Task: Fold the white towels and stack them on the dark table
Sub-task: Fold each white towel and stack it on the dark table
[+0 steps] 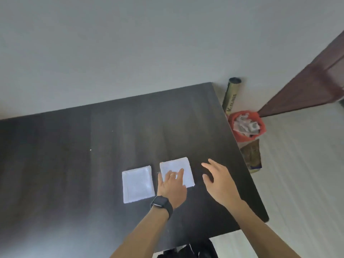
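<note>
Counter (74, 164) of dark matt wood grain. Left towel (137, 184) and right towel (176, 163) of soft, finely textured white cloth. Bin bag (240, 135) of red plastic.

two towels (138, 184) side by side on table (74, 164)

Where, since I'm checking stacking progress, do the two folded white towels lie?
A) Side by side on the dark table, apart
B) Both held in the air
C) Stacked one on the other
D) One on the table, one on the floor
A: the left towel and the right towel lie flat on the dark table with a strip of table between them; the left hand rests on the right towel.
</note>
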### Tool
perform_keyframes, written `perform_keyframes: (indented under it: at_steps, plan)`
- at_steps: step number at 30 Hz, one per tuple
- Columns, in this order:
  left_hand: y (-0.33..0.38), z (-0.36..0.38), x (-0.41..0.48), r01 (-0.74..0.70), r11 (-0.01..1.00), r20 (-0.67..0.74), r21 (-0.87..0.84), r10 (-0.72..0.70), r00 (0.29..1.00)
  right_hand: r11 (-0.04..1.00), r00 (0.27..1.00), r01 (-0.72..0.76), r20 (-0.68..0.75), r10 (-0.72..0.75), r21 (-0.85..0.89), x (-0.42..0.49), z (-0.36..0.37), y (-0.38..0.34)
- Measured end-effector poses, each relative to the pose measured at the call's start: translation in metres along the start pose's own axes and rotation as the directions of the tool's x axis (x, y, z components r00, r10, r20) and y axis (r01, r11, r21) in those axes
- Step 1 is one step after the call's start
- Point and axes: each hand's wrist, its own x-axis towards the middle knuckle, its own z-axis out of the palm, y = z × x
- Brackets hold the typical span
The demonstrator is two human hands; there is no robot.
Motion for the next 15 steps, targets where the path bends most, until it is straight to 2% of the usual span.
perform_keyframes:
  at_steps: [3, 8, 10, 15]
  plan:
    - [0.035, -0.022, -0.022, -0.15, 0.988, 0.054, -0.022, 0.151, 0.987, 0.983, 0.984, -0.074, -0.149, 0.1, 0.168, -0.05, -0.033, 0.009]
    - [0.112, -0.054, -0.05, -0.393, 0.919, -0.004, -0.017, 0.393, 0.92, 0.934, 0.907, -0.153, -0.329, 0.262, 0.323, -0.138, -0.073, 0.04]
    - [0.152, -0.063, -0.062, -0.516, 0.857, -0.008, 0.023, 0.516, 0.857, 0.915, 0.852, -0.182, -0.407, 0.33, 0.361, -0.172, -0.091, 0.06]
    - [0.278, -0.069, -0.091, -0.757, 0.648, -0.04, 0.085, 0.762, 0.647, 0.865, 0.629, -0.295, -0.599, 0.496, 0.406, -0.254, -0.151, 0.121]
